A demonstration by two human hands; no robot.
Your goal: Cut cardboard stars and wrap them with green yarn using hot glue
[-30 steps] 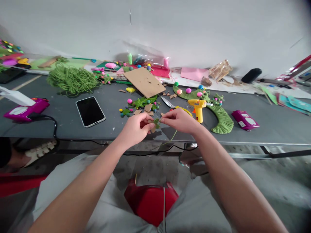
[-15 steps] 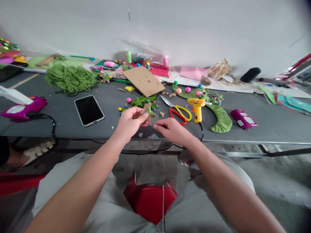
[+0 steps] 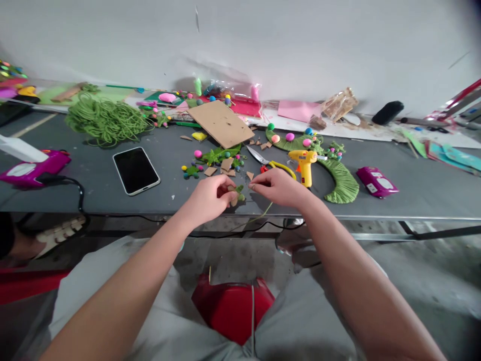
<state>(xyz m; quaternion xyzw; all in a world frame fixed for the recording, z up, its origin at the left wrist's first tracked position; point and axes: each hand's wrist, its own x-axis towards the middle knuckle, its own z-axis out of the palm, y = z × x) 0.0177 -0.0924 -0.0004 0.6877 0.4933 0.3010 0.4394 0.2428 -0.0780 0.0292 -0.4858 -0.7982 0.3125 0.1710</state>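
Close to the table's front edge, my left hand (image 3: 210, 197) pinches a small cardboard piece partly wrapped in green yarn (image 3: 238, 194). My right hand (image 3: 277, 186) is closed just to the right of it, fingertips pressed together on a strand of green yarn (image 3: 265, 211) that trails down below the hand. Scissors with red and yellow handles (image 3: 258, 155) lie behind my right hand, which covers part of them. Small cardboard scraps (image 3: 227, 164) are scattered behind my left hand, beside green pieces with coloured pom-poms (image 3: 216, 155).
A yellow glue gun (image 3: 306, 165) and a green yarn-wrapped crescent (image 3: 342, 183) lie to the right, near a purple box (image 3: 377, 182). Leftward are a phone (image 3: 136, 170), a heap of green yarn (image 3: 107, 120) and a corded purple device (image 3: 35, 168). A cardboard sheet (image 3: 221, 123) lies behind.
Both hands have shifted slightly, the right one further right and up, over the scissor handles. The wrapped piece has turned and moved toward me, uncovering cardboard scraps behind it.
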